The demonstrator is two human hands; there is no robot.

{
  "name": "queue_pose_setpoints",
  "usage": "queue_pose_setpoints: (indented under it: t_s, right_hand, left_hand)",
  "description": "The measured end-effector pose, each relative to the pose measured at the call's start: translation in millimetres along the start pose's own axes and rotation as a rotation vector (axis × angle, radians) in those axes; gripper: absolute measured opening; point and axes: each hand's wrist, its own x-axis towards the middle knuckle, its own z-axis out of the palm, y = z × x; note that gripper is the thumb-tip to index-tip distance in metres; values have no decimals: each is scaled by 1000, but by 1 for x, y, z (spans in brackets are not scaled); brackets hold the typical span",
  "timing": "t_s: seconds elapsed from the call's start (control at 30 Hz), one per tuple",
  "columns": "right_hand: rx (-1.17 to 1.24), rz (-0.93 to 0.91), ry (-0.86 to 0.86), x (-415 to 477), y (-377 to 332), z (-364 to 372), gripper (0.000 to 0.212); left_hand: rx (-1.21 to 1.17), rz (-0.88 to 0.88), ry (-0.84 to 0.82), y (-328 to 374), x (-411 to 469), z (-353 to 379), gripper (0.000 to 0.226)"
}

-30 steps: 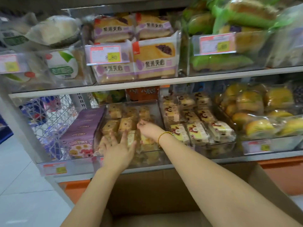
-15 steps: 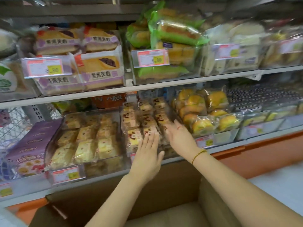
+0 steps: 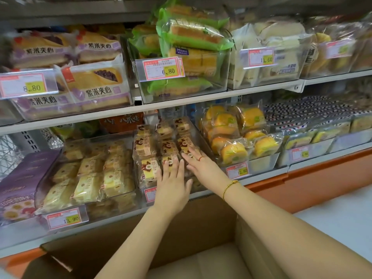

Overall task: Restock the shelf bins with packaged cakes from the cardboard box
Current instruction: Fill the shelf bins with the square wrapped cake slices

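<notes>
Looking at the lower shelf [image 3: 30,237], what has been changed in the last second? So it is asked.

Both hands have been moved to the right, it is answered. A second ago they were laid on the bin of yellow cakes [image 3: 88,178] toward the shelf's left end. Now the left hand [image 3: 171,186] and the right hand [image 3: 199,164] are laid on the next bin [image 3: 201,137], the one filled with brown-labelled cakes [image 3: 148,170].

Is anything being gripped?

Nothing is seen to be gripped. Both hands are held flat with the fingers straight. The left hand is pressed on the front middle pack, and the right hand is spread over the front right packs, close to the bin's right wall. The two hands are set just beside each other.

What is meant by that for the job?

The yellow-cake bin is judged to be finished, since its rows are packed up to the front wall. The brown-labelled packs are probably being pushed level and squared up, so this bin seems nearly filled as well.

And the cardboard box [image 3: 201,222]?

It is seen open below the shelf's front edge, between the arms. Only part of its inside is shown, and no cakes can be made out there. Whether more stock is left cannot be told.
</notes>
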Motion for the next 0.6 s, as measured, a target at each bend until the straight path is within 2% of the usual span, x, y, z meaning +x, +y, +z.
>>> queue_pose_setpoints:
  t_s: [0.07,0.27,0.43,0.53,0.6]
  right_hand:
    - [-35,-40,7,-2,8,6,55]
    - [89,-64,46,-4,5,3,50]
    - [27,-90,34,-17,7,-10,53]
    - [30,-135,136,-26,8,-21,54]
    - [13,-164,274,-38,12,-32,51]
  left_hand:
    - [-5,-15,-1,2,-1,-1,63]
    - [-25,-84,-27,11,3,-7,60]
    - [-93,-136,-68,13,8,-13,61]
    - [-177,-151,6,19,14,-18,59]
    - [-229,-104,92,28,19,-24,57]
